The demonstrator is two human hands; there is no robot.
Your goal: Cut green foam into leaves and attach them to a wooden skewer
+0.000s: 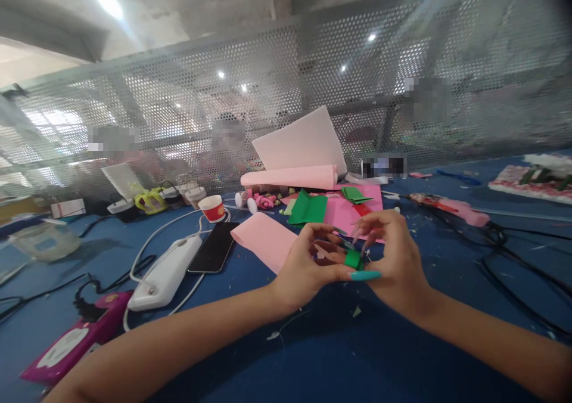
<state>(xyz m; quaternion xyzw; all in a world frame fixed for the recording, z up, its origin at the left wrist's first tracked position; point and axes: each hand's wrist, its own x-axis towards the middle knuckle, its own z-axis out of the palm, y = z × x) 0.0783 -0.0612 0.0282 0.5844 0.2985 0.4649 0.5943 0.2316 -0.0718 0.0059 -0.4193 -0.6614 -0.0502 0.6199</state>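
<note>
Both of my hands meet over the blue table (313, 355). My left hand (308, 266) and my right hand (393, 254) pinch a small green foam piece (354, 259) between their fingertips. The fingers of both hands curl closed around it. A pink foam sheet (266, 239) lies just behind my left hand. Folded green foam pieces (308, 208) and more pink sheets (342, 212) lie behind my hands.
A white power strip (165, 275) and a black phone (213, 247) lie at the left, with a red paper cup (213, 207) behind. A pink device (75, 343) sits near left. A pink glue gun (451, 207) and black cables (513, 260) lie right. A perforated metal screen (286, 93) backs the table.
</note>
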